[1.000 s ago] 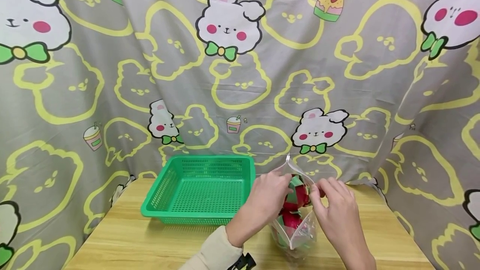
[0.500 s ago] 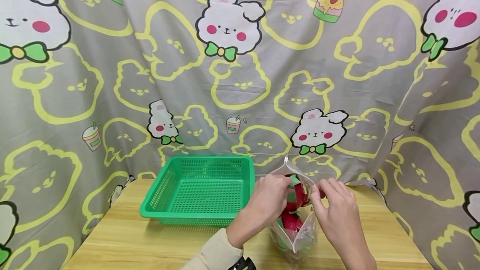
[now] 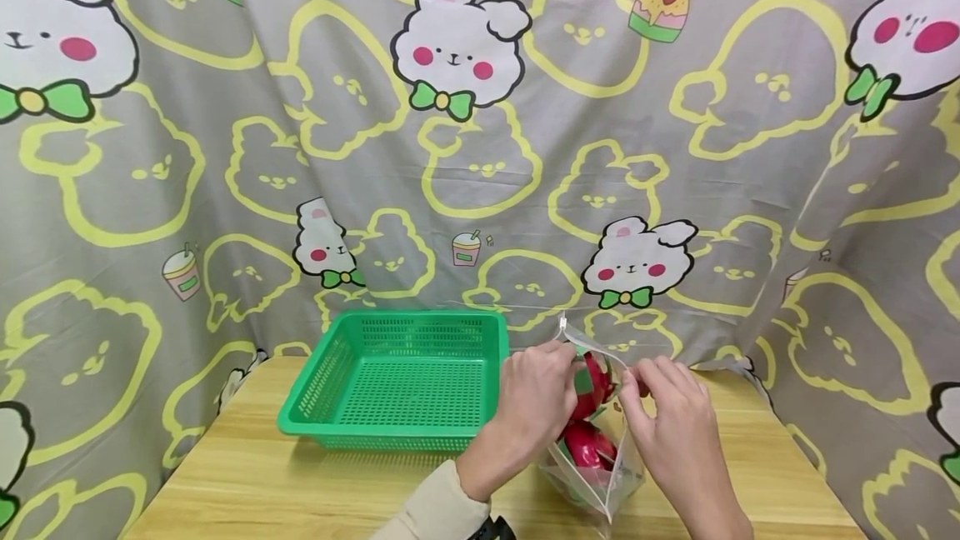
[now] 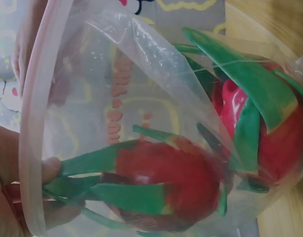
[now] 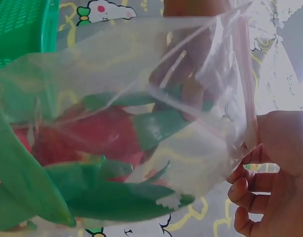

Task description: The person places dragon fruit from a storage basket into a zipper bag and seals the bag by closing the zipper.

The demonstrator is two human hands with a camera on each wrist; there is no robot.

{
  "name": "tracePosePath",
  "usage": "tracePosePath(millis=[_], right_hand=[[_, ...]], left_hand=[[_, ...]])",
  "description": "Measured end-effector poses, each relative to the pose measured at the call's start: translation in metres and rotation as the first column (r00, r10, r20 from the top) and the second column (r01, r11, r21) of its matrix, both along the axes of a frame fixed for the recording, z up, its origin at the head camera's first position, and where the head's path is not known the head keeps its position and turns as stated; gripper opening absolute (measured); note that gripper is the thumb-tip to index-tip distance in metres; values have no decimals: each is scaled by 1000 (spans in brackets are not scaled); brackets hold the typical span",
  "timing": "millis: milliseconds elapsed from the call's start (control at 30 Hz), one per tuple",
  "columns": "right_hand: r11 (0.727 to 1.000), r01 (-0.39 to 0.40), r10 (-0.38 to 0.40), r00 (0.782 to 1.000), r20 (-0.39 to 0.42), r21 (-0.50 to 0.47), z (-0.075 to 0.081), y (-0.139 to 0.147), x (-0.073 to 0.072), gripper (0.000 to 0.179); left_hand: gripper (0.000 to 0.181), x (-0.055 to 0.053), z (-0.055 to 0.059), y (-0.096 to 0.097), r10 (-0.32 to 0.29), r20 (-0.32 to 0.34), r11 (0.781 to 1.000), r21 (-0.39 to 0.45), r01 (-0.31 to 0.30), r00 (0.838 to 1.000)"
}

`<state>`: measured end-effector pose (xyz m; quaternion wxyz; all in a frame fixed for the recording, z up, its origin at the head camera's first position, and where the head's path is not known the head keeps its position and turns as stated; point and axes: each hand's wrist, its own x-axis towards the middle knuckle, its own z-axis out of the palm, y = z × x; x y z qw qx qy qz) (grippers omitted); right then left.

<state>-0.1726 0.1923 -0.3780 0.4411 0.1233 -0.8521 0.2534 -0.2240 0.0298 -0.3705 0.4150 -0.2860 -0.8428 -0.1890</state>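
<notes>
the upper dragon fruit [image 3: 595,390] is sitting inside the clear zip bag [image 3: 628,477], near its mouth, its red body showing through the film and its green leaf tips pointing toward the opening. the left hand [image 3: 531,394] is reaching into that mouth, and in the left wrist view its thumb and fingertips are closing narrowly on the leaf tips, so it is holding the fruit by its leaves. the lower dragon fruit [image 3: 588,445] is lying deeper in the bag, close against the first one; whether the two are touching is hard to tell. its long green leaves are spreading over its red skin.

the right hand [image 3: 670,419] is pinching the bag's edge on the right side between thumb and forefinger, and in the right wrist view its other fingers are curling loosely below. the bag's mouth is gaping between the hands, with a white zip slider [image 3: 562,322] standing at its far corner. red lettering [image 4: 120,98] is showing on the film, too blurred to read.

a cream sleeve [image 3: 442,507] is covering the left forearm, and a dark object [image 3: 493,529] is peeking in beneath it, mostly cut off. to the left of the bag, near the left hand, a green basket [image 3: 412,394] with perforated walls is standing on the wooden table [image 3: 240,473]. behind everything, a grey curtain [image 3: 487,169] is hanging in folds, printed with white rabbits and yellow outlines.
</notes>
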Motion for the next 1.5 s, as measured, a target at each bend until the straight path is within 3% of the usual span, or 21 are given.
tracePosePath(millis=[400, 700, 800, 933, 1000, 1033, 1133, 1267, 1367, 1500], right_hand=[[1000, -1, 1, 1000, 12, 11, 0, -1, 1, 25], [1000, 1, -1, 999, 53, 4, 0, 0, 3, 28], [1000, -21, 21, 999, 42, -2, 1, -1, 3, 30], [999, -45, 45, 999, 26, -1, 1, -2, 3, 31], [999, -48, 48, 999, 24, 1, 1, -2, 4, 31], [999, -43, 43, 999, 25, 4, 1, -2, 4, 31], [999, -32, 32, 999, 25, 9, 1, 1, 3, 30], [1000, -8, 8, 1000, 25, 16, 0, 5, 2, 29], [1000, 3, -4, 1000, 26, 14, 0, 7, 1, 30], [1000, 1, -1, 999, 35, 4, 0, 7, 1, 29]], left_hand=[[23, 9, 4, 11, 61, 41, 994, -96, -57, 997], [17, 9, 5, 13, -28, 140, 983, -175, 53, 990], [13, 5, 6, 9, -91, 226, 978, -162, 130, 970], [19, 0, 12, 2, -184, 389, 955, -148, 258, 903], [28, -2, 15, -1, -188, 429, 944, -169, 283, 883], [31, -3, 16, -1, -186, 435, 940, -184, 289, 881], [38, -5, 15, 0, -168, 402, 937, -217, 272, 900], [34, -7, 10, 0, -194, 336, 950, -168, 262, 921], [32, -9, 6, -3, -227, 309, 958, -98, 268, 924], [36, -14, 3, -5, -305, 289, 947, -9, 321, 908]])
